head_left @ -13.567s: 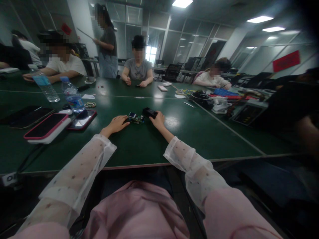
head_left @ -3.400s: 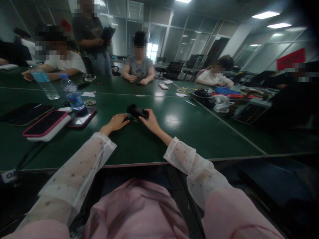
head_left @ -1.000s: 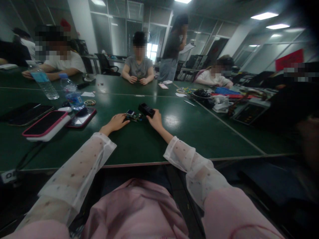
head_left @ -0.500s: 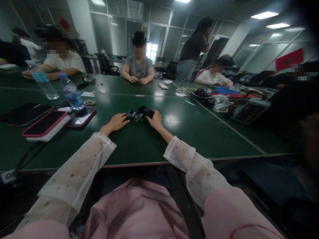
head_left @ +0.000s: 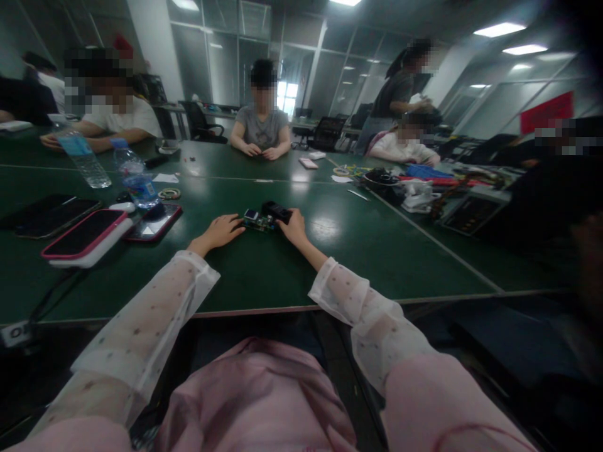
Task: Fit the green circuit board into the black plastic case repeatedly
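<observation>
A small green circuit board with a little square screen lies on the dark green table in front of me. My left hand rests palm down on the tabletop, fingers stretched out, with its fingertips close to the board's left edge. Against the board's right side is a black box-shaped device. The thumb and fingers of my right hand are closed around its right end. What joins the device and the board, if anything, is too small to make out.
Left on the table are phones, one a pink-edged phone, and a water bottle. A pen, cables and a metal-cased box lie to the right. Several people sit around the table; one stands behind.
The circuit board has shifted slightly to the right, leaving a small gap to my left fingertips. Both my hands stay almost still. The standing person in the background has moved right.
</observation>
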A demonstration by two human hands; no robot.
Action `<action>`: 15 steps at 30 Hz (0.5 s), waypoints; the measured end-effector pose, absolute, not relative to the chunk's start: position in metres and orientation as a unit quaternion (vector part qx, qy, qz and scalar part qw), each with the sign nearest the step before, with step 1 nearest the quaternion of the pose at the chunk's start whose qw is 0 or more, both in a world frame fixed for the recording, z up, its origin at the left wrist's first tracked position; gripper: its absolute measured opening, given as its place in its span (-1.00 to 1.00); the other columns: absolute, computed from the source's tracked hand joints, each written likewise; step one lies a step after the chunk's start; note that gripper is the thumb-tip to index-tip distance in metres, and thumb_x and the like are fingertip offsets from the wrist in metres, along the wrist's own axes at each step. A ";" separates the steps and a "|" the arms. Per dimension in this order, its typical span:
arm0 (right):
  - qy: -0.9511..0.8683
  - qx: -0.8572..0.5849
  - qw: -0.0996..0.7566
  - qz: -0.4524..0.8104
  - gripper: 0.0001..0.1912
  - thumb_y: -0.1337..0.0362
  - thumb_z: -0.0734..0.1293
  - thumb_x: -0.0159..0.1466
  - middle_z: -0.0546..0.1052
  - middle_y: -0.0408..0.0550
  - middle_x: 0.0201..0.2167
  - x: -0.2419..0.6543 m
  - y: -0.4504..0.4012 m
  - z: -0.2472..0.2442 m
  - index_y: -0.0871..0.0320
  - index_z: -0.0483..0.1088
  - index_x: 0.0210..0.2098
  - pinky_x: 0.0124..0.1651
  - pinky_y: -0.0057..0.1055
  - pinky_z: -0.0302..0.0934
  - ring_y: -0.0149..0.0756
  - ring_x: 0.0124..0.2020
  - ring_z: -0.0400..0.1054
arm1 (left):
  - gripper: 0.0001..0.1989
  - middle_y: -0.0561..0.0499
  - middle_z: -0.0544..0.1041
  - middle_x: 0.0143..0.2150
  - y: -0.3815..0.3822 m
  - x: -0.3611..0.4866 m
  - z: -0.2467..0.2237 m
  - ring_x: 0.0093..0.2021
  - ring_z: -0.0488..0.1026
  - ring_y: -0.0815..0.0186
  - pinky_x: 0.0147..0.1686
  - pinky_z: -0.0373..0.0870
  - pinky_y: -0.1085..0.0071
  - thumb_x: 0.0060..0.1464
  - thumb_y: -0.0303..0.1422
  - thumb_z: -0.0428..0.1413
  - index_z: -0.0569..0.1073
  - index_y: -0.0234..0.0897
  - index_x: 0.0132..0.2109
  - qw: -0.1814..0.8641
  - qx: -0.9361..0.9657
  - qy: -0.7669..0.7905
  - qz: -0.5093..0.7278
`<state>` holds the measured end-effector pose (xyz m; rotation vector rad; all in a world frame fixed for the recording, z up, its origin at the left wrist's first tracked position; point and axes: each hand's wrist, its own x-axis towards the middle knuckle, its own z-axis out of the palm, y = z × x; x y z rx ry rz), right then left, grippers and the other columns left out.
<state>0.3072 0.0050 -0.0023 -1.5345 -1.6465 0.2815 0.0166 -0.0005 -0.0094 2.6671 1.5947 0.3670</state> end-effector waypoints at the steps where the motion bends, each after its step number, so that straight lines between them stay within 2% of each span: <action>1: -0.655 -0.611 0.431 0.112 -0.51 0.29 0.46 0.18 0.50 0.26 0.04 0.307 0.006 -0.003 0.20 0.32 0.06 0.19 0.14 0.29 0.15 0.13 0.38 | -0.38 -0.16 0.27 0.45 0.000 0.016 -0.010 0.44 0.20 0.00 0.39 0.13 -0.02 0.42 0.04 -0.21 0.37 -0.20 0.36 0.006 0.852 0.509 0.120; 6: -0.630 -0.574 0.514 0.097 -0.53 0.28 0.44 0.21 0.49 0.22 0.04 0.310 0.011 -0.003 0.19 0.30 0.08 0.23 0.10 0.27 0.08 0.12 0.39 | -0.38 -0.16 0.27 0.46 0.001 0.016 -0.011 0.45 0.19 0.01 0.39 0.13 -0.01 0.42 0.05 -0.22 0.36 -0.19 0.36 0.004 0.853 0.508 0.116; 9: -0.638 -0.517 0.562 0.103 -0.49 0.16 0.41 0.27 0.47 0.21 0.07 0.308 0.012 -0.002 0.18 0.25 0.14 0.24 0.08 0.28 0.05 0.13 0.38 | -0.35 -0.18 0.26 0.46 0.000 0.017 -0.010 0.45 0.19 0.01 0.39 0.13 0.00 0.41 0.07 -0.23 0.35 -0.21 0.37 0.009 0.851 0.511 0.121; 12: -0.677 -0.444 0.571 0.138 -0.43 0.01 0.41 0.29 0.47 0.17 0.06 0.303 0.007 0.002 0.12 0.24 0.17 0.18 0.06 0.34 0.02 0.09 0.40 | -0.27 -0.23 0.25 0.46 -0.002 0.018 -0.010 0.45 0.20 -0.01 0.39 0.13 0.02 0.39 0.11 -0.19 0.18 -0.27 0.46 0.025 0.838 0.526 0.144; 15: -0.724 -0.402 0.535 0.169 -0.38 -0.09 0.41 0.28 0.47 0.16 0.07 0.296 -0.003 0.009 0.10 0.26 0.18 0.16 0.01 0.36 -0.01 0.07 0.42 | -0.18 -0.29 0.23 0.47 -0.002 0.018 -0.012 0.45 0.19 -0.03 0.39 0.10 0.04 0.38 0.10 -0.16 -0.06 -0.34 0.53 0.035 0.827 0.538 0.158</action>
